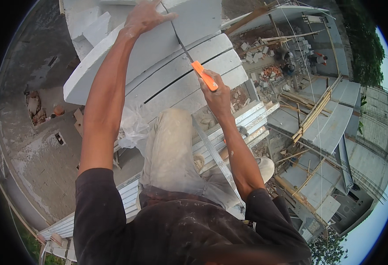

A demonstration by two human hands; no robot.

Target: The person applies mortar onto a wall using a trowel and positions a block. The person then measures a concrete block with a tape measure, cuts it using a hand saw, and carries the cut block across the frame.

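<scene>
A handsaw with an orange handle (204, 76) is in the grip of my right hand (218, 95), its fingers wrapped round the handle. The narrow dark blade runs up and away from the handle across a large white lightweight block (158, 53), in line with a cut in it. My left hand (146, 18) rests on top of that block, left of the blade, with the thumb stretched out toward it. Just below lie more long white blocks (194, 73), side by side with dark gaps between them. My bent knee (173, 123) touches or nearly touches their near edge.
Clear plastic sheeting (134, 128) hangs beside my knee. A perforated metal strip (218, 159) and stacked pale lengths (251, 121) lie to the right. Beyond are a lower level with rubble (258, 53), bamboo poles (317, 108) and people (320, 58) working.
</scene>
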